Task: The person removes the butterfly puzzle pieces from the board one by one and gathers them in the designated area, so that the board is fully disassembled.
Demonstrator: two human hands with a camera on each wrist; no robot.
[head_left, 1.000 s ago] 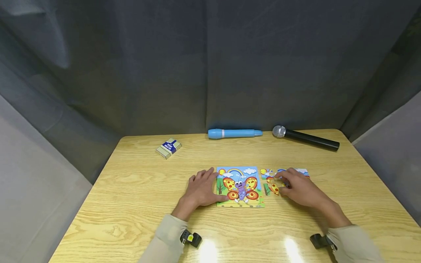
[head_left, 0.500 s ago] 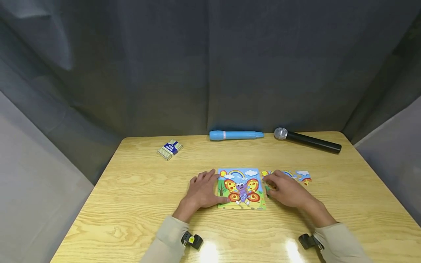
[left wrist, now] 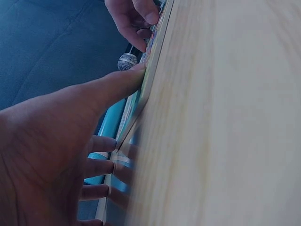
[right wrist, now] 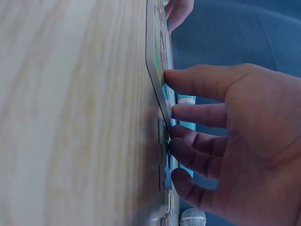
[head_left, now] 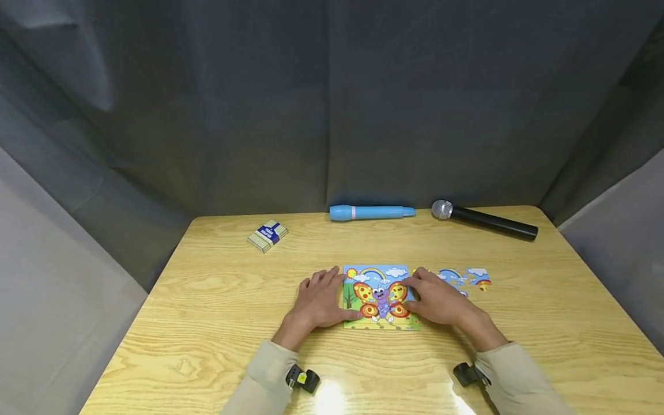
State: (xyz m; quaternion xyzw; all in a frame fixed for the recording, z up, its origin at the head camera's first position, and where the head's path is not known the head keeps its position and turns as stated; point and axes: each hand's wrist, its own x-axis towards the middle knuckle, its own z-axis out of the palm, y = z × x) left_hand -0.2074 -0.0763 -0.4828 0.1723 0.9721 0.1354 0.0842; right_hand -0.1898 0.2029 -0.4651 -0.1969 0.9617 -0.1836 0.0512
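Observation:
A square butterfly jigsaw puzzle lies flat on the table, its picture side up. My left hand rests at its left edge. The left thumb presses on the puzzle's face, while the fingers lie straight along the side, as the left wrist view shows. My right hand is at the right edge, thumb and index fingertip touching the picture in the right wrist view. Its other fingers bend loosely over the loose puzzle pieces beside the puzzle, hiding some of them.
A blue microphone-shaped toy and a black microphone with a silver head lie along the table's back edge. A card box with a blue band sits at the back left. Dark curtain hangs behind the table.
My right hand has moved left from above the loose pieces onto the puzzle's right edge. More loose pieces on the far right show now. The left hand has stayed in place.

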